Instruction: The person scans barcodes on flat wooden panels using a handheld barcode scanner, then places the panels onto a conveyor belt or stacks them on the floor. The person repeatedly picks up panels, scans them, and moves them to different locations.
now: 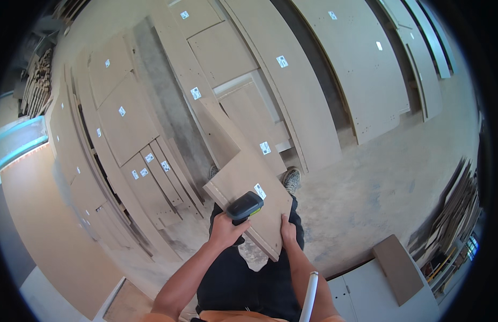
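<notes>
My left hand (pixel 226 231) is closed round the grip of a dark handheld barcode scanner (pixel 244 206) with a yellow-green patch on its side. The scanner's head is above a light wooden panel (pixel 273 212), just beside a white printed label (pixel 260 190) stuck on it. On the panel's right edge, my right hand (pixel 288 232) is closed, thumb on the upper face. The panel is tilted over my legs, and another narrow board (pixel 223 126) reaches away beyond it. My right fingers are partly hidden under the panel.
Labelled wooden panels (pixel 308 80) lie in rows on the concrete floor (pixel 356 198) ahead, with more stacks (pixel 123 115) to the left. Offcut strips (pixel 445 214) are piled at the right. A brown board (pixel 397 268) rests on a white surface at lower right. My shoe (pixel 292 180) is beside the panels.
</notes>
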Action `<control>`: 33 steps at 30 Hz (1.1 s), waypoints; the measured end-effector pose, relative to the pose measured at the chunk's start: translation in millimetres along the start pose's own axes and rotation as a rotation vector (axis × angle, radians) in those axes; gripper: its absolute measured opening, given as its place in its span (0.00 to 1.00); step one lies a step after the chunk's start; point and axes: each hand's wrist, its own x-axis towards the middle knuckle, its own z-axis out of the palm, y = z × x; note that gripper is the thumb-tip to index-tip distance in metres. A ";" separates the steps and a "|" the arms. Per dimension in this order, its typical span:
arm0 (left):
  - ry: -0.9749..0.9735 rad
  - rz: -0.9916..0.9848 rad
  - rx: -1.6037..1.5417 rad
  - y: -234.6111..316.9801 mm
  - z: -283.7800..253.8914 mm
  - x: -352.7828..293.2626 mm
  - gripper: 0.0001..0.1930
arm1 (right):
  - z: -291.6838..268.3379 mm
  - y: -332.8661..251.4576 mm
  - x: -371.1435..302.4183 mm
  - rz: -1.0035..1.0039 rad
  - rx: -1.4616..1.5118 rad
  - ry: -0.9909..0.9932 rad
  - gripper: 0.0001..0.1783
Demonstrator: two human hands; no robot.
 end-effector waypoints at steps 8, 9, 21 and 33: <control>-0.018 -0.294 -0.083 -129.9 8.0 52.6 0.16 | 89.1 10.2 78.8 -0.262 -0.199 0.184 0.44; -0.007 -0.318 -0.140 -154.0 6.1 60.2 0.15 | 104.2 12.8 84.2 -0.328 -0.174 0.189 0.44; -0.237 -0.366 0.196 -254.5 -7.7 101.6 0.23 | 167.8 81.8 78.1 -0.467 -0.251 -0.132 0.26; -0.377 -0.369 0.724 -56.0 32.8 -73.7 0.29 | -85.4 159.8 -85.3 -0.360 0.261 -0.274 0.18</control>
